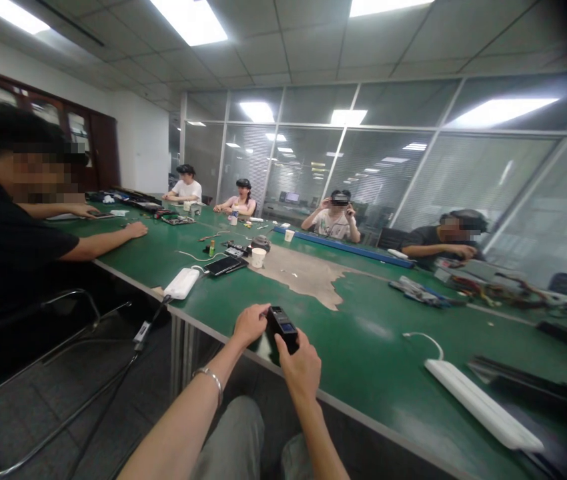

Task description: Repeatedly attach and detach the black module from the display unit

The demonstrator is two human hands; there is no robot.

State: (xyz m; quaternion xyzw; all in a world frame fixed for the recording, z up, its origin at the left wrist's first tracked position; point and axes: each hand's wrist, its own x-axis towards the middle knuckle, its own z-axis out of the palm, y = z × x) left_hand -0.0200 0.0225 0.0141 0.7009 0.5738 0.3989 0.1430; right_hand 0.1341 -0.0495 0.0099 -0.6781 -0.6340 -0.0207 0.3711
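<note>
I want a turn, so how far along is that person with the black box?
Done: the small black device is already picked up. In hand: the left hand and right hand hold it at the edge of the green table. Left: the white power strip nearby has no hand on it.

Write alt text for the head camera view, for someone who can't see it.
The person's left hand and right hand hold a small black device at the edge of a long green table. A white power strip lies on the table nearby, and seated people line it, among cables and electronics, in a glass-walled room.
</note>
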